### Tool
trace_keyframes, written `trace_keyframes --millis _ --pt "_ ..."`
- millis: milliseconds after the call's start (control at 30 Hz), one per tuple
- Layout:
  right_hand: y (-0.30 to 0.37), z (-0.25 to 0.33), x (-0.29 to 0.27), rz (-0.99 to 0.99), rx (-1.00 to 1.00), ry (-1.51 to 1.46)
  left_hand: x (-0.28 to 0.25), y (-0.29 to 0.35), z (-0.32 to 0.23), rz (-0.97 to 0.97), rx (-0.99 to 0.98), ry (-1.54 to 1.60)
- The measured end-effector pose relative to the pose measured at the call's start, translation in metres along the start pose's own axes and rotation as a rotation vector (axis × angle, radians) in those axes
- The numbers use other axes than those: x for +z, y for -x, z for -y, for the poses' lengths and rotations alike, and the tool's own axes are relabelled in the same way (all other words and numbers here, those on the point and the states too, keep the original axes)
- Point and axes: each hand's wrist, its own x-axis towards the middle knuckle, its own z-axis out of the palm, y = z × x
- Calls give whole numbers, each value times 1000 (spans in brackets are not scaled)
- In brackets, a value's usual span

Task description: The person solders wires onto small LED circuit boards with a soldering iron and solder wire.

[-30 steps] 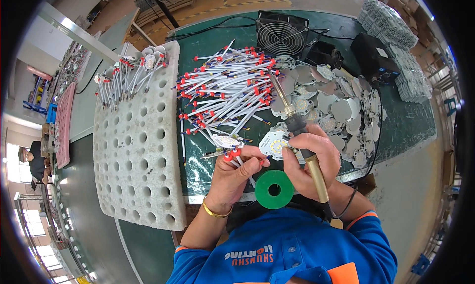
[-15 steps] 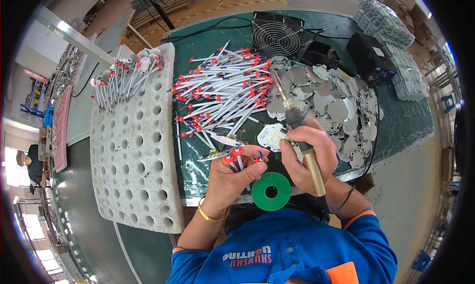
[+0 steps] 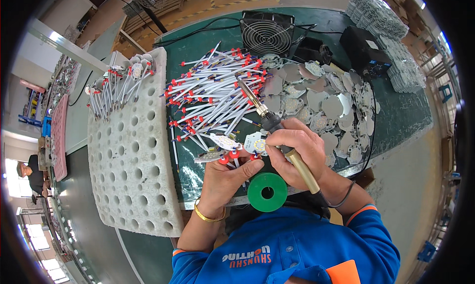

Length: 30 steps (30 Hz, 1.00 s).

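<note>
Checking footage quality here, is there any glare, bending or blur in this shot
Head view: the far edge of the bench bows, windows at far left are washed out, and glare streaks the bench beside the left hand; the iron shows no obvious blur.

Single view: head-worn wide fisheye, the left of a side-by-side pair. Looks steeply down and forward from above, over the green counter (image 3: 405, 108). Upright, unmirrored; picture left is wearer's left. Wearer's blue shirt (image 3: 302, 244) fills the lower middle, close in. Left hand (image 3: 222, 179) and right hand (image 3: 303, 146) near centre, close range; fan (image 3: 267, 36) farther off, toward the top. Straight edges bow at the rim; co-worker (image 3: 35, 174) far left, distant, tipped sideways. Corners black.
</note>
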Motion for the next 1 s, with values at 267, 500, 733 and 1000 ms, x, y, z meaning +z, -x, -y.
trace_keyframes --millis 267,500,733,1000 --pt "-1 -8 -6 122 31 -82 -3 -5 -6 34 -67 -70" --pt "2 -10 -4 138 -6 -77 0 -9 -5 4 -59 -140" --pt "3 -9 -6 181 -19 -84 4 -6 -9 -51 -45 -192" --pt "5 -5 -11 180 -48 -30 6 1 -16 -28 -77 -182"
